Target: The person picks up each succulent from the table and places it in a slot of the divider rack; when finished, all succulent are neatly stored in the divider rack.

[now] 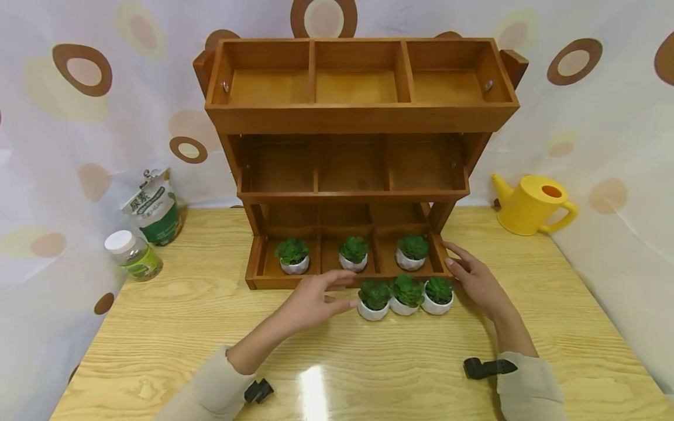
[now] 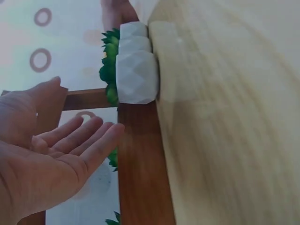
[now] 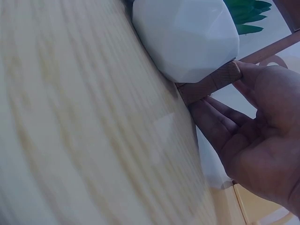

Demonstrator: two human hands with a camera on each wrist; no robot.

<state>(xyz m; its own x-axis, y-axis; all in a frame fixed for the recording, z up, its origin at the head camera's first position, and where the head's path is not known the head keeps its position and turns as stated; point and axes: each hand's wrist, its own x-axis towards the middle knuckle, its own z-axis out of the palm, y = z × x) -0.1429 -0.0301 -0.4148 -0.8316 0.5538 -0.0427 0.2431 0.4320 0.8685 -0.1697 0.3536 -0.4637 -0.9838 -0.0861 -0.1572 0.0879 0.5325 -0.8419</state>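
Three potted succulents stand in a row before the wooden rack: the left one, the middle one and the right one, all in white faceted pots. My left hand is spread beside the left pot, its fingers over the rack's front edge and holding nothing; the left wrist view shows the palm. My right hand touches the right end of the bottom tier with extended fingers and thumb. In the right wrist view, the thumb and fingertips meet that end near a white pot.
Three more succulents sit one per compartment in the bottom tier. The middle tier and top tier rise above. A yellow watering can stands right; a green-white bag and a white-capped jar stand left.
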